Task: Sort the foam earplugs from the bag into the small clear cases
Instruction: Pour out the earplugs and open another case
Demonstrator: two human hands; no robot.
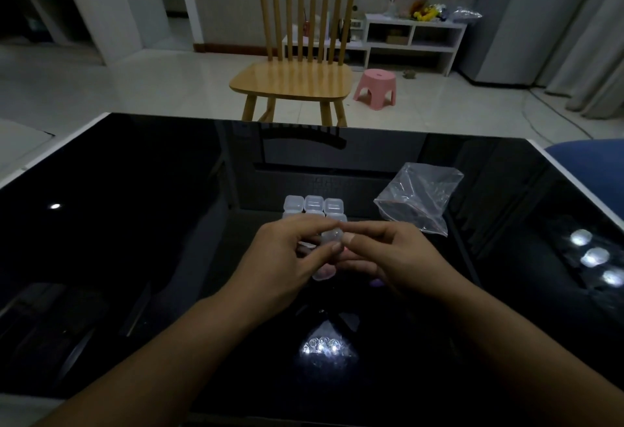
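Two hands are showing, the left hand [287, 254] and the right hand [388, 257], and they are holding one small clear case [332, 236] between them. At least five more clear cases [314, 205] are sitting together behind. One plastic bag [418, 198] is lying at the right.

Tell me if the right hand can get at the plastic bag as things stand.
Probably yes, once freed: the right hand pinches a small clear case with the left hand; the plastic bag lies unobstructed just beyond it.

Glossy black table [135, 224]; clear cases [314, 205]; clear bag [418, 197], red seal; pink stool [376, 84].
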